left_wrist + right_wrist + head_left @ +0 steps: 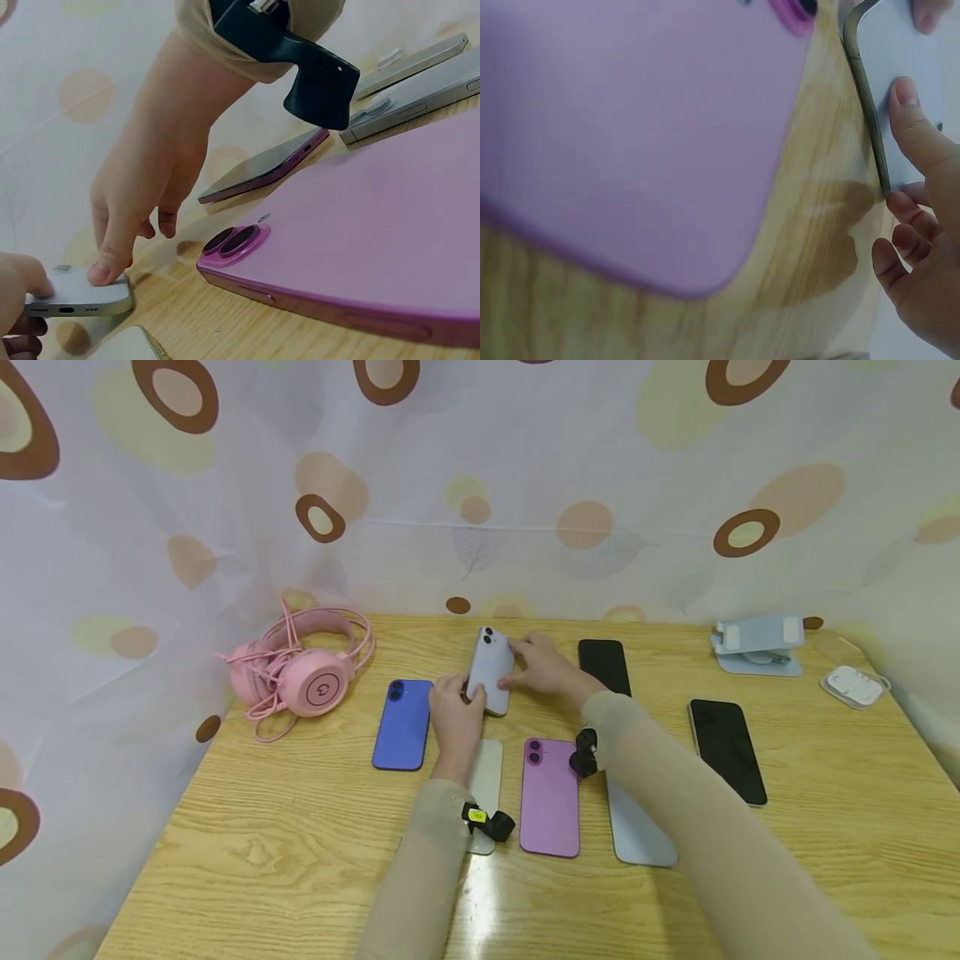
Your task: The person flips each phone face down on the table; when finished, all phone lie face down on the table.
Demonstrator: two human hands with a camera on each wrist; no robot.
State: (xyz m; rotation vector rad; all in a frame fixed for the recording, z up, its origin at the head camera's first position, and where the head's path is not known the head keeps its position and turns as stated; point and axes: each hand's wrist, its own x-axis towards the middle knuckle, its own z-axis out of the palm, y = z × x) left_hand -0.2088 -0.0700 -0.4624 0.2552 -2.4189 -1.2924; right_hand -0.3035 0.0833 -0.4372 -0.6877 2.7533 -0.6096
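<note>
A pale lavender phone (492,667) is held at the back middle of the table, its back and two lenses facing up. My left hand (454,717) grips its lower left part, thumb on the back and fingers by the edge. From the other side my right hand (546,668) pinches the right edge. In the right wrist view, the right thumb lies on the phone's back (889,45) while fingertips reach the edge. Nearer me lie a whitish phone (487,777), partly under the left forearm, and a purple phone (550,802). A blue phone (402,727) is left of the left hand.
Pink headphones (322,685) with a looped cable stand at the back left. A light blue phone (637,827) lies partly under the right sleeve. Two dark-screened phones, one behind (606,662) and one farther right (726,750), flank a folding stand (759,635) and white earphones (853,685).
</note>
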